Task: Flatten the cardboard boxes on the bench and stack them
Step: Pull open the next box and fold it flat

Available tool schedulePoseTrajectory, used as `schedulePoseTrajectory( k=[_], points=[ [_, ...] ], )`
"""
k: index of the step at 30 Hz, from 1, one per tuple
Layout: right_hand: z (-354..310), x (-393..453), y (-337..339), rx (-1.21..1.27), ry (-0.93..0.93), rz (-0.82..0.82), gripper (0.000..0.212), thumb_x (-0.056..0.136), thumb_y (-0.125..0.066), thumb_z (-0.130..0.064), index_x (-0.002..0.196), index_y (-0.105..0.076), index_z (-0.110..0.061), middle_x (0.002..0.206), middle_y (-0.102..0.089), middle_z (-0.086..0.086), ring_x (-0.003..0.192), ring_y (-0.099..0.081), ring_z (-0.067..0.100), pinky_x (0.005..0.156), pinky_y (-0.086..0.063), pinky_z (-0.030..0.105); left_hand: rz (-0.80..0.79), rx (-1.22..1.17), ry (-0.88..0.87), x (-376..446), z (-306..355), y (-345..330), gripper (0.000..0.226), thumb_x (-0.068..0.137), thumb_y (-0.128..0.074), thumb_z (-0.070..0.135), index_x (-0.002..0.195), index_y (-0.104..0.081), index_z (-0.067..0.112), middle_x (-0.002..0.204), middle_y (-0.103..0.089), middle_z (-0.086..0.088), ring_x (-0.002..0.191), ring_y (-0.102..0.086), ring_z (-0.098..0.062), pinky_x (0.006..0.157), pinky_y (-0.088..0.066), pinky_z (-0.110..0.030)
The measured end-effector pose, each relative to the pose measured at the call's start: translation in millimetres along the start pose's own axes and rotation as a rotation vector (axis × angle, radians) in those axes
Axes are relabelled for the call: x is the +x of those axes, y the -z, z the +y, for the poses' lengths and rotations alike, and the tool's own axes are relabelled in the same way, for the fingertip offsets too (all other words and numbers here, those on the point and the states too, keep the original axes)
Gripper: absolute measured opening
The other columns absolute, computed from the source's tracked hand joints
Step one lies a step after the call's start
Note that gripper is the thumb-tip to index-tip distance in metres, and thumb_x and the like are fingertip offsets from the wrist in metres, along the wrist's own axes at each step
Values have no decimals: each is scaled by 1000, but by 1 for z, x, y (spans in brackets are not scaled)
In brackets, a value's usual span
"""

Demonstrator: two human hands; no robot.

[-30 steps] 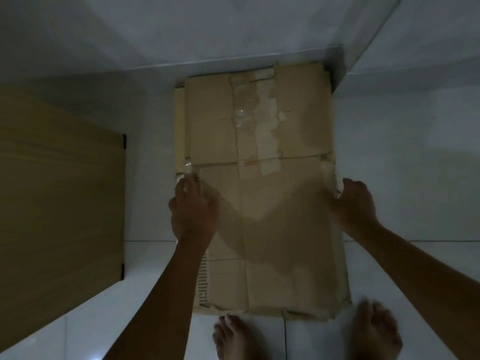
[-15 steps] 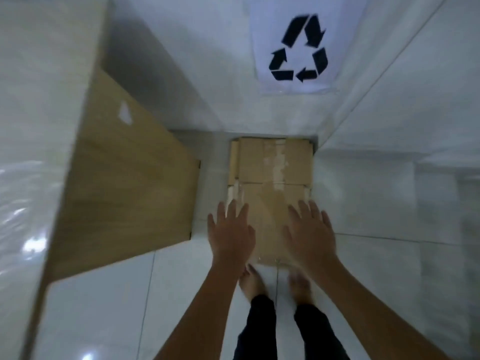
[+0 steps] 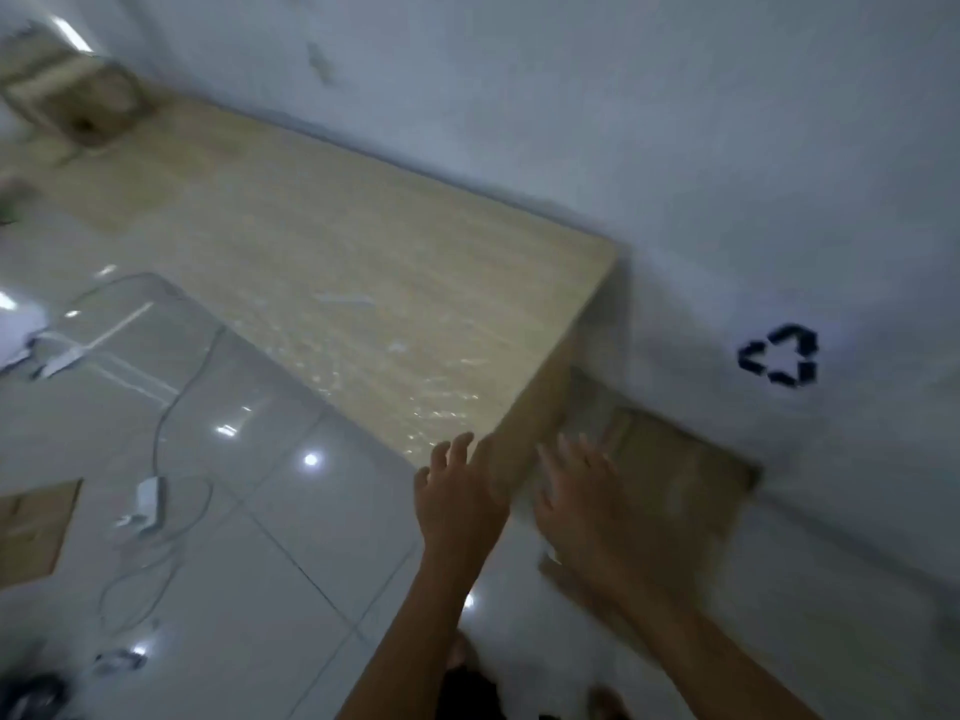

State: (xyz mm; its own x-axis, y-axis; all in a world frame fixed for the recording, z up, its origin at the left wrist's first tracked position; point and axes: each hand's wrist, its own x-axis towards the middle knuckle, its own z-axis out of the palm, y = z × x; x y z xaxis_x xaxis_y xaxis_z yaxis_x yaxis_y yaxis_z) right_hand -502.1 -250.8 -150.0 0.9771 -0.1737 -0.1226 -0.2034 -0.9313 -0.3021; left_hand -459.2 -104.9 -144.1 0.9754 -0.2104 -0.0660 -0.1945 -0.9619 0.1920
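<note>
The long wooden bench [image 3: 363, 283] ran away up-left along the wall, an unflattened box [image 3: 78, 106] blurred at its far end. The flattened cardboard [image 3: 670, 475] lay on the floor beside its near end, under the right hand [image 3: 587, 506]. Both hands were spread and empty; the left hand [image 3: 457, 501] was nearer the bench.

Two bare hands show, the left hand [image 3: 457, 498] and the right hand [image 3: 582, 504], both with fingers spread. One long light-wood bench [image 3: 332, 283] carries one blurred brown cardboard box [image 3: 88, 106] at its far end. One flattened brown cardboard stack [image 3: 670, 475], one separate brown cardboard sheet [image 3: 31, 532] and one white power adapter [image 3: 150, 498] lie on the floor, and one black recycling symbol [image 3: 779, 356] marks the wall.
</note>
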Motion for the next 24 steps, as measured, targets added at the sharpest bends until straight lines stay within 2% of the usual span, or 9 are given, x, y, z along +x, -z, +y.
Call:
schedulePoseTrajectory(
  k=[4, 6, 9, 12, 15, 20, 24],
  points=[
    [-99, 47, 9, -15, 94, 4, 48, 78, -57, -34, 121, -68, -17, 130, -64, 11, 124, -57, 35, 97, -49, 48, 70, -23, 101, 27, -93, 31, 56, 80, -65, 39, 135, -58, 34, 134, -63, 7, 123, -59, -21, 87, -53, -43],
    [-147, 72, 10, -8, 122, 30, 50, 79, -53, -36, 123, -68, -18, 132, -63, 11, 126, -55, 35, 98, -49, 49, 109, -45, 117, 49, -139, 51, 55, 79, -65, 39, 134, -59, 33, 131, -65, 7, 120, -60, -21, 84, -53, -43],
    [-236, 122, 13, -30, 148, 13, 55, 93, -42, -38, 145, -47, -22, 155, -40, 6, 147, -29, 30, 116, -29, 47, 156, -46, 128, 93, -222, 92, 55, 82, -62, 41, 136, -58, 35, 135, -63, 9, 122, -58, -18, 87, -53, -41],
    [-316, 169, 12, -5, 156, 37, 56, 97, -36, -40, 152, -34, -26, 162, -26, 2, 151, -14, 25, 121, -16, 44, 203, -40, 157, 138, -298, 133, 55, 88, -56, 43, 143, -51, 37, 143, -56, 11, 132, -50, -15, 97, -48, -39],
    [-396, 215, 8, 13, 162, 79, 57, 97, -33, -42, 152, -33, -27, 162, -26, 0, 151, -14, 23, 121, -16, 44, 235, -17, 161, 180, -370, 162, 57, 89, -54, 42, 145, -45, 38, 144, -53, 13, 134, -46, -14, 101, -44, -39],
    [-508, 287, -3, 32, 231, 77, 56, 97, -36, -40, 152, -33, -30, 162, -25, -2, 151, -14, 23, 121, -19, 43, 264, -26, 195, 249, -472, 190, 58, 87, -54, 41, 144, -46, 38, 141, -54, 13, 133, -46, -15, 100, -44, -42],
    [-588, 366, -13, 12, 259, 104, 54, 88, -46, -39, 141, -52, -28, 152, -45, 3, 145, -34, 28, 114, -34, 48, 315, -20, 213, 324, -551, 219, 57, 84, -56, 43, 141, -51, 40, 139, -57, 14, 132, -48, -14, 98, -45, -42]
  ],
)
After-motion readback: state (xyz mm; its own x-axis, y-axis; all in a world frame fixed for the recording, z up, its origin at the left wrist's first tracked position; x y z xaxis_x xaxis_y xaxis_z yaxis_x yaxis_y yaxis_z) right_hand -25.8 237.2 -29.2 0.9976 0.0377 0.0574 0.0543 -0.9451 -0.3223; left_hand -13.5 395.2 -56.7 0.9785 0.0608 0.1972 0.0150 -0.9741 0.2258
